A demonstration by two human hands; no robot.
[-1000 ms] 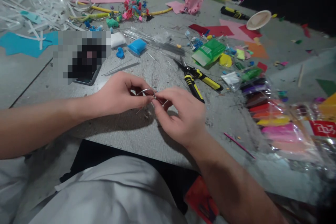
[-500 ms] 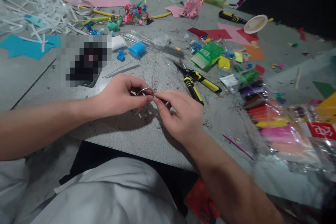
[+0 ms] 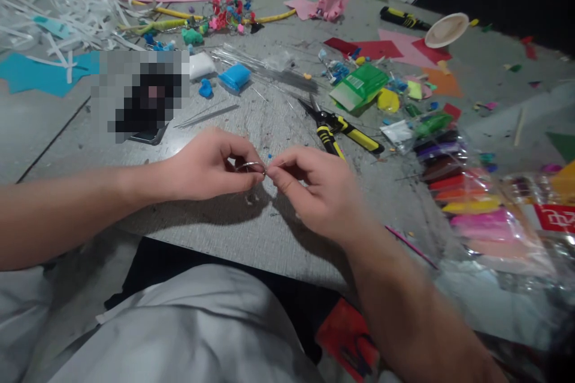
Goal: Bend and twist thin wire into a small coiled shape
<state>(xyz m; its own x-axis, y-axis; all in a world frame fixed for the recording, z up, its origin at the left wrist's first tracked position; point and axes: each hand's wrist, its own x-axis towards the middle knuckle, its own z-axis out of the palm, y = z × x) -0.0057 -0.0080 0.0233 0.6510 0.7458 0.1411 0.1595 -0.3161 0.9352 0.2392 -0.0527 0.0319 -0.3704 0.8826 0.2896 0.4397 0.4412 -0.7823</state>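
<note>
My left hand [image 3: 213,164] pinches a thin, bent silvery wire [image 3: 250,164] between thumb and forefinger, just above the table [image 3: 215,221]. A curved loop of the wire shows inside that grip. Fingertip to fingertip with it, my right hand [image 3: 317,185] pinches the wire's end at the right; its fingers partly hide it. Beyond my right hand lie pruning shears [image 3: 335,122] with black and yellow handles, blades apart. Loose straight wires [image 3: 209,115] rest beyond my left hand.
A phone [image 3: 150,134], partly blurred out, lies at the left. Behind are a blue clay pack [image 3: 235,78], a green packet [image 3: 359,87] and a cluster of colourful small pieces [image 3: 231,15]. Bagged coloured clay [image 3: 483,224] and a pink stick [image 3: 411,247] lie on the right.
My right hand has shifted slightly right, and its fingers have changed their pinch on the wire. My left hand keeps its hold nearly in place. The view has tilted a little.
</note>
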